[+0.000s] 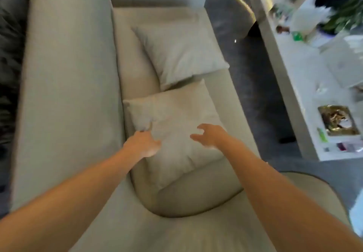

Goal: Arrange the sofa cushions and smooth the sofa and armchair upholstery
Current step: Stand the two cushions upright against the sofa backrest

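I look down on a beige sofa (68, 75) from above its armrest. Two beige cushions lie flat on the seat. The near cushion (176, 114) sits closest to me, the far cushion (180, 53) just beyond it and touching its far edge. My left hand (144, 143) pinches the near cushion's fabric at its left side, by the backrest. Over that cushion's right half hovers my right hand (211, 135), fingers spread and curled, holding nothing. The picture is blurred.
A white coffee table (290, 71) stands to the right, crowded with a plant, papers, a gold-framed picture (336, 120) and small items. Dark carpet (251, 86) runs between sofa and table. The rounded sofa armrest (196, 202) lies under my forearms.
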A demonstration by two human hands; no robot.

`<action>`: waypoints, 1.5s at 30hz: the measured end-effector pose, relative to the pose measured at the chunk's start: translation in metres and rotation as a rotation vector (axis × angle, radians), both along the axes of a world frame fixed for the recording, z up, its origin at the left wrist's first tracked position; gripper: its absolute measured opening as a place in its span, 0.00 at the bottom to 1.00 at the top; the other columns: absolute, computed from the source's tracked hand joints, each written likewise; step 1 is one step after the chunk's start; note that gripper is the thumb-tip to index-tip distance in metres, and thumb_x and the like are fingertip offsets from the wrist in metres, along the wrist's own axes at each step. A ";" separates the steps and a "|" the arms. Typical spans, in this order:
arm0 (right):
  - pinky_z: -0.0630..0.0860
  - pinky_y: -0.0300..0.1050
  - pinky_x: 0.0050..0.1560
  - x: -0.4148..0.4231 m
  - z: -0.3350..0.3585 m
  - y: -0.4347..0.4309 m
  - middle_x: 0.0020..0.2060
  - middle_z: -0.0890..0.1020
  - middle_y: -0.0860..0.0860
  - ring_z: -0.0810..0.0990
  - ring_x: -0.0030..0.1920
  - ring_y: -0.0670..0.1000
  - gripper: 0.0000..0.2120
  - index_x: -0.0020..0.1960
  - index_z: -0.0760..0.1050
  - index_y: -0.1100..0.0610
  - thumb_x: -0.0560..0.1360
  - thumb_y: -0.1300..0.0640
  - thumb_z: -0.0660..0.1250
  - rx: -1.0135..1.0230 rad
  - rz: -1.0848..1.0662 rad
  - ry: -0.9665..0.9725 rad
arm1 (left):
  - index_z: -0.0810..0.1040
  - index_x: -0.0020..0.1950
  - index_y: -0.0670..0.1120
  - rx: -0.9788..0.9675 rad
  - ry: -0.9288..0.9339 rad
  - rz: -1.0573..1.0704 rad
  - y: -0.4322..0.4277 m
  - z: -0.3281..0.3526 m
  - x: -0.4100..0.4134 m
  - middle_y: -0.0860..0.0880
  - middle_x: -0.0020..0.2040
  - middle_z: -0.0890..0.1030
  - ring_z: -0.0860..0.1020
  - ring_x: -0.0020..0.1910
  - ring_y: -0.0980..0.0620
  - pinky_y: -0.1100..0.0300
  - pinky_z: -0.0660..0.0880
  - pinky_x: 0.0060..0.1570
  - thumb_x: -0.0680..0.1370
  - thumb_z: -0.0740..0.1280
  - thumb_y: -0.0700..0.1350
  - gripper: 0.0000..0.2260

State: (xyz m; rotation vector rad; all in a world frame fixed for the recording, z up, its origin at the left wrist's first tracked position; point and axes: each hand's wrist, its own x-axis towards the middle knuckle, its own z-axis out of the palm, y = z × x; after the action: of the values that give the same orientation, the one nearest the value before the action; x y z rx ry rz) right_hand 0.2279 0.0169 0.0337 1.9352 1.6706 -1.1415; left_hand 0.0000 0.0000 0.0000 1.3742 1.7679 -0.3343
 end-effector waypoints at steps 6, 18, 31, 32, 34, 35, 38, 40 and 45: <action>0.36 0.66 0.75 -0.022 -0.121 0.005 0.80 0.38 0.58 0.37 0.78 0.64 0.47 0.77 0.37 0.37 0.69 0.24 0.59 0.074 -0.470 0.040 | 0.60 0.65 0.42 -0.020 -0.315 0.621 0.010 -0.100 -0.007 0.43 0.67 0.73 0.73 0.64 0.41 0.49 0.75 0.54 0.70 0.73 0.60 0.36; 0.76 0.67 0.57 -0.058 -0.023 0.001 0.78 0.58 0.43 0.61 0.75 0.58 0.47 0.76 0.51 0.31 0.61 0.22 0.64 -0.238 -0.943 0.492 | 0.66 0.42 0.51 0.495 -0.334 0.167 0.033 0.071 -0.043 0.52 0.37 0.79 0.77 0.38 0.48 0.54 0.72 0.37 0.73 0.70 0.52 0.13; 0.75 0.60 0.62 -0.082 -0.028 0.032 0.70 0.74 0.49 0.76 0.61 0.57 0.38 0.70 0.70 0.44 0.66 0.25 0.65 -0.502 -0.840 0.492 | 0.68 0.35 0.51 0.667 -0.021 -0.228 0.116 0.111 -0.074 0.51 0.28 0.75 0.77 0.33 0.43 0.56 0.66 0.33 0.70 0.63 0.64 0.17; 0.76 0.58 0.60 -0.072 -0.030 0.054 0.67 0.76 0.51 0.78 0.57 0.56 0.33 0.68 0.73 0.47 0.70 0.29 0.65 -0.442 -0.828 0.465 | 0.68 0.35 0.52 0.667 -0.065 -0.190 0.138 0.104 -0.061 0.51 0.29 0.77 0.77 0.35 0.43 0.56 0.67 0.34 0.69 0.62 0.63 0.16; 0.77 0.53 0.53 -0.058 -0.035 0.108 0.64 0.77 0.54 0.78 0.53 0.56 0.27 0.70 0.71 0.50 0.76 0.38 0.65 -0.253 -0.859 0.439 | 0.70 0.36 0.51 0.533 -0.148 -0.052 0.188 0.083 -0.035 0.49 0.33 0.80 0.79 0.39 0.42 0.55 0.71 0.38 0.69 0.64 0.60 0.13; 0.77 0.52 0.49 -0.054 -0.036 0.138 0.62 0.78 0.55 0.78 0.51 0.56 0.26 0.72 0.69 0.50 0.77 0.42 0.66 -0.139 -0.876 0.430 | 0.71 0.38 0.50 0.409 -0.205 0.069 0.213 0.068 -0.025 0.47 0.36 0.81 0.81 0.39 0.42 0.54 0.75 0.40 0.70 0.65 0.57 0.11; 0.80 0.56 0.47 -0.047 -0.035 0.218 0.66 0.75 0.58 0.77 0.56 0.58 0.30 0.77 0.61 0.48 0.78 0.47 0.67 0.164 -0.860 0.408 | 0.71 0.54 0.45 0.063 -0.381 0.523 0.278 0.023 -0.005 0.38 0.52 0.79 0.81 0.39 0.40 0.40 0.82 0.42 0.73 0.71 0.50 0.16; 0.80 0.61 0.52 -0.044 -0.044 0.264 0.73 0.68 0.57 0.73 0.65 0.61 0.34 0.78 0.55 0.42 0.77 0.45 0.67 0.288 -0.818 0.391 | 0.66 0.65 0.44 -0.013 -0.409 0.695 0.309 -0.008 -0.003 0.39 0.61 0.75 0.79 0.42 0.40 0.39 0.82 0.42 0.71 0.74 0.53 0.30; 0.69 0.68 0.67 -0.045 -0.105 0.326 0.80 0.47 0.56 0.56 0.77 0.63 0.38 0.78 0.48 0.36 0.74 0.34 0.64 0.291 -0.676 0.240 | 0.41 0.78 0.56 -0.091 -0.568 0.831 0.349 -0.086 0.018 0.45 0.73 0.68 0.76 0.59 0.39 0.34 0.77 0.53 0.66 0.74 0.65 0.54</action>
State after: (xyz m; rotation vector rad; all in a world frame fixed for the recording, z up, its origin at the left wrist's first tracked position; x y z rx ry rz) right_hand 0.1831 0.3425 -0.0715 2.7714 1.3721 -1.4669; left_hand 0.0178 0.3493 -0.0857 0.4953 1.6323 0.3896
